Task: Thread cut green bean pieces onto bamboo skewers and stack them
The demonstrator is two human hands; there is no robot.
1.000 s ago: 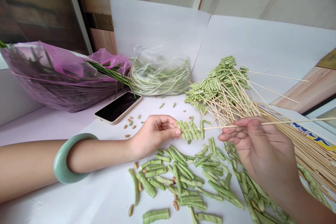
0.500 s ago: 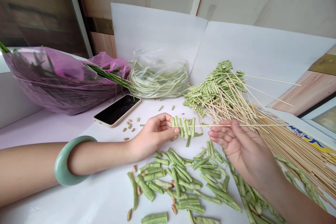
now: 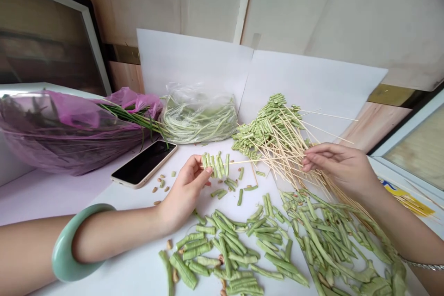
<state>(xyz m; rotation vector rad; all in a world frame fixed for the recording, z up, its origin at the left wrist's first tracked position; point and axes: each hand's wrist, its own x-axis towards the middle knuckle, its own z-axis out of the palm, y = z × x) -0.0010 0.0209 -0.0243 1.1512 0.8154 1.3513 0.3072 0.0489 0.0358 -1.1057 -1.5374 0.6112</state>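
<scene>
fingers of the left hand (image 3: 182,194) pinch a skewer (image 3: 239,162) by its threaded bean pieces (image 3: 220,166); the right hand's (image 3: 342,166) bunch narrow, their grip on it unclear. loose cut beans (image 3: 197,251) lie near, a phone (image 3: 144,164) left, loaded skewers (image 3: 274,122) far right.

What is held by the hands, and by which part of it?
The left hand holds a thin stick near one end, beside the threaded bean pieces; whether the right hand holds it is unclear.
</scene>
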